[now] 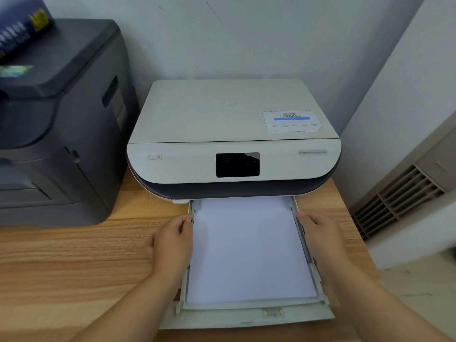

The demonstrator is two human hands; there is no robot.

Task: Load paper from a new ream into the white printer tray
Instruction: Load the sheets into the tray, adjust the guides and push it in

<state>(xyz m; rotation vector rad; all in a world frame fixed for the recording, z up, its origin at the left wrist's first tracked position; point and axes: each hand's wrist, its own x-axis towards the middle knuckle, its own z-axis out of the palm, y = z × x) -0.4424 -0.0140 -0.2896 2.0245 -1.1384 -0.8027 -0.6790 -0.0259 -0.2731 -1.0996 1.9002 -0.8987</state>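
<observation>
A white printer (pixel 222 124) stands on the wooden desk against the wall, its tray (pixel 246 314) pulled out toward me. A stack of white paper (pixel 249 250) lies flat in the tray. My left hand (pixel 172 245) rests against the tray's left side, fingers curled at the paper's edge. On the opposite side, my right hand (pixel 320 238) presses the tray's right side the same way. No ream wrapper is in view.
A large dark grey printer (pixel 61 124) fills the desk's left part, with a blue booklet (pixel 19 25) on top. The wooden desk (pixel 74 255) runs left of the tray. A vented unit (pixel 404 196) stands against the right wall.
</observation>
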